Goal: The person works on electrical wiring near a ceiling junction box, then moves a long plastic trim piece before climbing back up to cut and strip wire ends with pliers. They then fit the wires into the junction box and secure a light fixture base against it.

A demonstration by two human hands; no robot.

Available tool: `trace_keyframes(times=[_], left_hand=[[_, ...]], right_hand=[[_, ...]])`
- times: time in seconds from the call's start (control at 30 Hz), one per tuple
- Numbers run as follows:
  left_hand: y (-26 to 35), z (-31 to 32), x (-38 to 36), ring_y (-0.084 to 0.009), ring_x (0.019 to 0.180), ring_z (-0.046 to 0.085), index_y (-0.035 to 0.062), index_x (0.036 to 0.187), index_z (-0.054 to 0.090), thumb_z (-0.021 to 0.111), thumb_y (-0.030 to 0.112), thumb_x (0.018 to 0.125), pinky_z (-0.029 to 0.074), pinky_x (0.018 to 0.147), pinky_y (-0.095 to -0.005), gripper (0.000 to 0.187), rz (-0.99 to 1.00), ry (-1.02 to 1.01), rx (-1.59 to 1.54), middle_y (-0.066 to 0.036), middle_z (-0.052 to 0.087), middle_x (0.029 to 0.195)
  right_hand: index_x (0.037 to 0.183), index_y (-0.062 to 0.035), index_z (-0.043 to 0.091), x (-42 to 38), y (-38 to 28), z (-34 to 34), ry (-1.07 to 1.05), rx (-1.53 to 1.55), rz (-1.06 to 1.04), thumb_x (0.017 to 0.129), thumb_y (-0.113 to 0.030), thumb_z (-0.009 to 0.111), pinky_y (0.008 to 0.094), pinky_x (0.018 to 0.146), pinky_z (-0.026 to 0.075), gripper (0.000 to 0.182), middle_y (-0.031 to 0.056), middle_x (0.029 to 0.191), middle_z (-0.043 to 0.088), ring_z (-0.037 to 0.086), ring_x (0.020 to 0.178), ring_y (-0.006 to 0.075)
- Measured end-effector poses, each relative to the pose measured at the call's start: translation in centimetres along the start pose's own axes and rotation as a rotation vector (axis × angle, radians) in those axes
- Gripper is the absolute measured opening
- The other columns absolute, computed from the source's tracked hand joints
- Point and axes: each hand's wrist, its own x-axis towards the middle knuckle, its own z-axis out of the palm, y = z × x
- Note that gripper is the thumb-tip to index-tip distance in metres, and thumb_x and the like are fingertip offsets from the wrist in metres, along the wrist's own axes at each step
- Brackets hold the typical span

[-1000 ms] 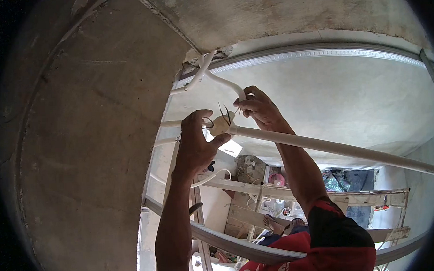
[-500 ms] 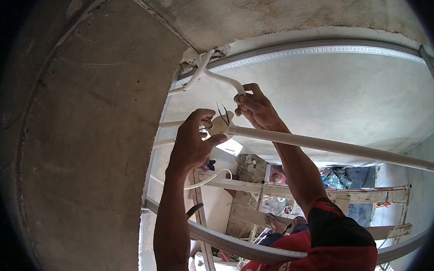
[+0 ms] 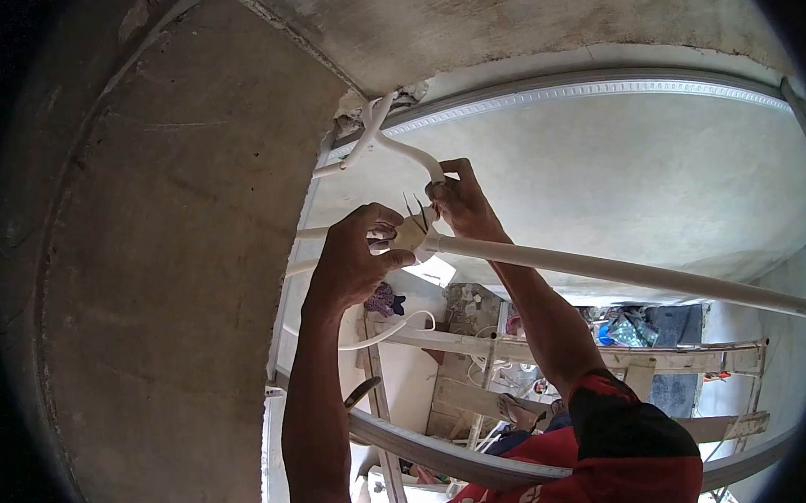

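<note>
My left hand [image 3: 354,263] grips a round cream junction box [image 3: 409,235] from the left, thumb below and fingers curled above. Dark wires [image 3: 417,211] stick up out of the box. From its right side a long straight white conduit pipe [image 3: 620,280] runs off to the right. My right hand [image 3: 467,209] is closed around the lower end of a bent white conduit [image 3: 412,154], which comes down from a broken hole at the ceiling corner. That end is right by the box's upper spout; my fingers hide whether they touch.
A concrete ceiling [image 3: 170,262] fills the left side. A metal channel [image 3: 585,88] curves along the wall, and another metal rail [image 3: 466,464] crosses below my arms. Wooden scaffolding [image 3: 569,350] stands far below, with planks and clutter. A loose white conduit [image 3: 393,331] hangs near my left forearm.
My right hand has moved left and slightly down, bringing the bent conduit's end to the box's upper spout. The left hand still holds the box in nearly the same place.
</note>
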Motion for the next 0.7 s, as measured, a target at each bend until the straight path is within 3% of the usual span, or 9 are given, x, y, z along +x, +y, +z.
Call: trace_keyframes(times=[0.3,0.5,0.6,0.7], left_hand=[[-0.8,0.8,-0.2,-0.0248,0.111,0.067,0.0004,0.107,0.064,0.088,0.003,0.071,0.055,0.1,-0.0411,0.044,0.035,0.082,0.066,-0.012,0.068,0.112],[0.2,1.9,-0.8,-0.03,0.105,0.067,-0.0003,0.103,0.065,0.084,0.003,0.075,0.057,0.09,-0.0399,0.034,0.1,0.164,0.193,-0.016,0.066,0.109],[-0.3,2.7,-0.9,-0.0323,0.099,0.067,0.0004,0.1,0.065,0.079,0.0,0.079,0.058,0.082,-0.0401,0.025,0.233,0.221,0.322,-0.017,0.063,0.108],[-0.4,2.7,-0.8,-0.0328,0.1,0.066,0.0006,0.098,0.065,0.079,0.001,0.079,0.058,0.082,-0.0406,0.024,0.206,0.213,0.33,-0.018,0.062,0.111]], right_hand=[[0.122,-0.004,0.045,-0.3,0.2,0.8,0.06,-0.027,0.086,0.1,-0.017,0.06,0.0269,0.065,0.037,0.03,0.0021,0.084,0.058,0.044,0.073,0.0077],[0.12,-0.0044,0.047,-0.5,-1.2,0.7,0.077,0.054,0.137,0.098,-0.016,0.064,0.0286,0.066,0.037,0.03,0.0021,0.084,0.058,0.045,0.074,0.0083],[0.119,-0.0044,0.048,-0.3,-0.3,0.3,0.077,0.074,0.136,0.097,-0.015,0.067,0.029,0.067,0.037,0.031,0.0024,0.083,0.058,0.046,0.074,0.0089],[0.118,-0.0041,0.048,-0.2,-0.2,0.3,0.08,0.141,0.132,0.096,-0.015,0.068,0.0287,0.066,0.036,0.031,0.0029,0.083,0.058,0.046,0.074,0.009]])
